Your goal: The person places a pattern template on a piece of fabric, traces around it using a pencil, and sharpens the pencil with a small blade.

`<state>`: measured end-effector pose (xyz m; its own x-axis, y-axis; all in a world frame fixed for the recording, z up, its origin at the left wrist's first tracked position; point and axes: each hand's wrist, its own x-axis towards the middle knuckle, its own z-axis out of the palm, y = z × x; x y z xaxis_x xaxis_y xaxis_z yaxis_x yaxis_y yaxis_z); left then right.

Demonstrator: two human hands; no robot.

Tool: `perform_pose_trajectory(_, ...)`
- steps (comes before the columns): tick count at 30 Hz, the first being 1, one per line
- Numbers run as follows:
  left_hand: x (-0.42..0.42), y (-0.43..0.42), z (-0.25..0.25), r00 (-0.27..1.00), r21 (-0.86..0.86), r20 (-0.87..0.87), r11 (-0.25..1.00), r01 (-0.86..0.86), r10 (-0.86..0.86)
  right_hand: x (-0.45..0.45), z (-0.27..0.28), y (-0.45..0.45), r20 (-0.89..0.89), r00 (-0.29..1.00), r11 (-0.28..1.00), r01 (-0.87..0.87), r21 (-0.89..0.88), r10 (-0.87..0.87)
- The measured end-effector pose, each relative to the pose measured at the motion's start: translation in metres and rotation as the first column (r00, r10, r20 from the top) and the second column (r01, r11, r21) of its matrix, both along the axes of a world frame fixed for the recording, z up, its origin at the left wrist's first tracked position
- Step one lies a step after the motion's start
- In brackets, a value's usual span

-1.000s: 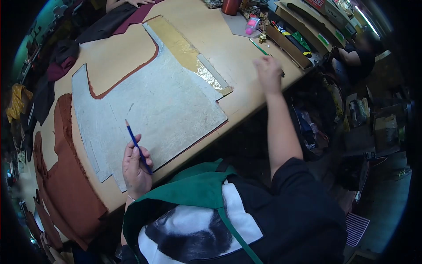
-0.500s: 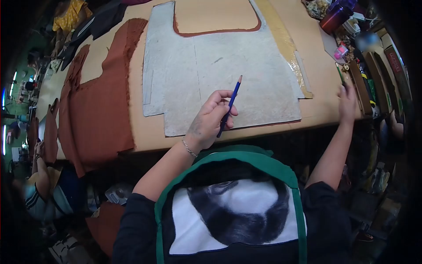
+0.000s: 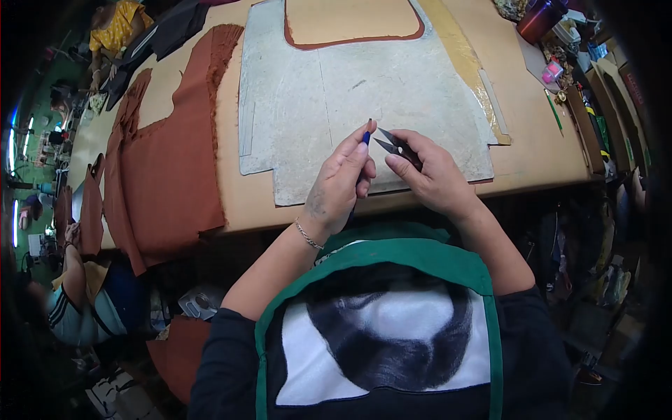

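My left hand (image 3: 337, 183) is closed around a blue pencil (image 3: 366, 137), its tip pointing up beside my index finger. Close on the right, my right hand (image 3: 442, 176) grips a pair of dark thread snips (image 3: 400, 149), blades parted and pointing at the pencil tip. Both hands are above the lower part of a large pale grey pattern template (image 3: 294, 91) with a cut-out at its far side. Reddish-brown fabric (image 3: 297, 46) shows along the cut-out's edge and at the template's lower right edge.
More reddish-brown fabric pieces (image 3: 175, 168) lie to the left, partly over the table's edge. On the right are a green pencil (image 3: 554, 112), a pink object (image 3: 551, 71), a tumbler (image 3: 537, 22) and cardboard boxes (image 3: 609, 98). Other people work on the left, one in yellow (image 3: 120, 26).
My right hand has come from the table's right side to my left hand, now with the snips. The green pencil shows clear of it. My left hand has tilted the blue pencil more upright.
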<state>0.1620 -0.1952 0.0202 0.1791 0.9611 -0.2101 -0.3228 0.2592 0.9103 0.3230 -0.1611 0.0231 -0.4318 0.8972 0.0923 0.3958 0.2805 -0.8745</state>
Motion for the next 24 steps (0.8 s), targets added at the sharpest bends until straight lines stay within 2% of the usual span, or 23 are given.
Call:
perform_pose_trajectory(4,0.001,-0.005,0.000,0.995,0.049,-0.096,0.999,0.015,-0.010,-0.006,0.003,-0.001,0.034,0.999,0.996,-0.011,0.089,0.008)
perform_pose_trajectory(14,0.003,-0.005,-0.015,0.951,0.253,-0.299,0.967,0.004,0.074,-0.012,0.000,-0.004,0.008,1.000,0.995,0.008,0.095,-0.009)
perform_pose_trajectory(24,0.010,-0.007,-0.023,0.914,0.247,-0.386,0.969,-0.024,0.121,-0.011,-0.007,-0.003,0.055,0.994,0.985,0.085,0.148,-0.094)
